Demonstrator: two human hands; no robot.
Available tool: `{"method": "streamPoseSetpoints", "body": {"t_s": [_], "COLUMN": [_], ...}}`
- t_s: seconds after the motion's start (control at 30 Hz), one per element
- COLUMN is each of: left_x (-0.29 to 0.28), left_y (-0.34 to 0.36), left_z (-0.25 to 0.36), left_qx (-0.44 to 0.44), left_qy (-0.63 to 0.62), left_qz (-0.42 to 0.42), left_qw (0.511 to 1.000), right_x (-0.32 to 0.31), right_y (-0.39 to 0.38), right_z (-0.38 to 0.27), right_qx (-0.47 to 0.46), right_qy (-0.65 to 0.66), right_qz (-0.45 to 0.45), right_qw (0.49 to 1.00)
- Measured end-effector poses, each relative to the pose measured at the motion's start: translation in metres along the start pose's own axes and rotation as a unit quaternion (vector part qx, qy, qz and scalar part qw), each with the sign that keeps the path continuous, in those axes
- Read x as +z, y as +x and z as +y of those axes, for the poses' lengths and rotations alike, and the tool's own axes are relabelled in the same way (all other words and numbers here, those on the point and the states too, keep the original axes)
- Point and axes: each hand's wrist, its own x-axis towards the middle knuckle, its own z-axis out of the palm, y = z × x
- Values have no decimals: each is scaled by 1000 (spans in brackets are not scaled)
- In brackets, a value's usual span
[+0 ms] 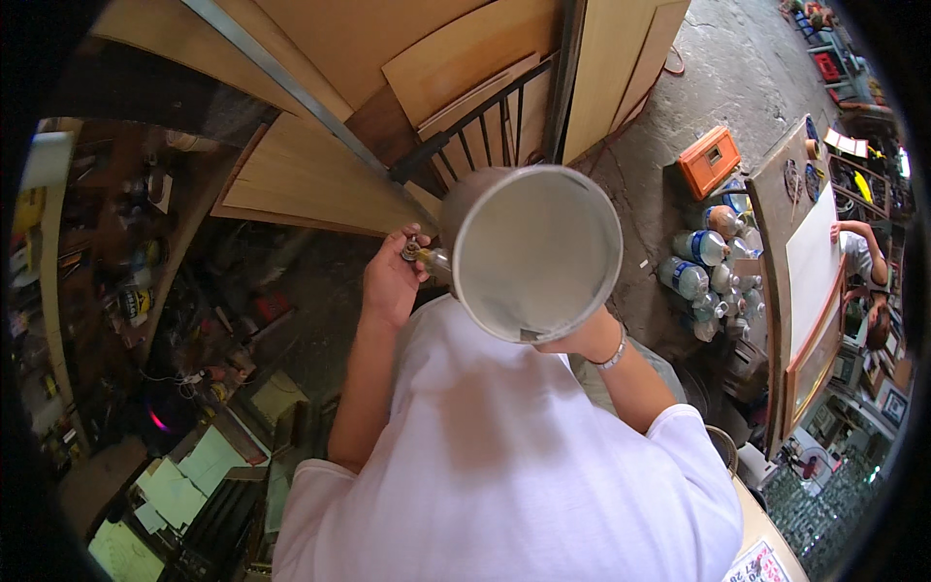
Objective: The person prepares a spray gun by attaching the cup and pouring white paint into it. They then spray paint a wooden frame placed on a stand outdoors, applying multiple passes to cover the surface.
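A wide round metal container (538, 252), pale inside with a thin grey rim, is held up in front of my chest with its open mouth toward me. My right hand (585, 339) grips it from its lower right side; most of those fingers are hidden behind it. At its left side, my left hand (393, 281) has its fingers closed round a small brass-coloured fitting (412, 250). A clear, glassy piece (436, 262) joins that fitting and reaches to the container's wall. Whether it is fixed to the wall I cannot tell.
Large wooden boards (320, 175) lean ahead, beside a black metal grille (485, 131). To the right are several plastic bottles (690, 279), an orange case (709, 162) and a table (776, 242), where another person's hand (838, 231) touches a white sheet (813, 267). Cluttered shelves (58, 291) stand left.
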Motion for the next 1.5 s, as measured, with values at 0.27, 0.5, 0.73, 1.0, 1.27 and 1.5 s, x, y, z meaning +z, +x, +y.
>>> {"method": "streamPoseSetpoints", "body": {"t_s": [0.27, 0.5, 0.73, 1.0, 1.27, 1.5], "left_x": [9, 35, 52, 66, 78, 81], "left_y": [-1, -33, -40, -54, -67, -65], "left_z": [10, 44, 45, 46, 57, 52], "left_qx": [31, 82, 121, 168, 58, 220], "left_qy": [43, 148, 109, 194, 237, 230], "left_qz": [-86, -195, -225, -205, -149, -250], "left_qw": [995, 966, 961, 945, 958, 915], "right_x": [-4, 3, -1, 5, 11, 1], "right_y": [-9, -30, -32, -33, -49, -44], "right_z": [2, 13, 9, 6, 17, 15], "right_qx": [28, 140, 129, 167, 261, 48], "right_qy": [8, 112, 99, 125, 317, 34], "right_qz": [-10, -1, -46, -38, 74, -31], "right_qw": [1000, 984, 986, 977, 909, 998]}}
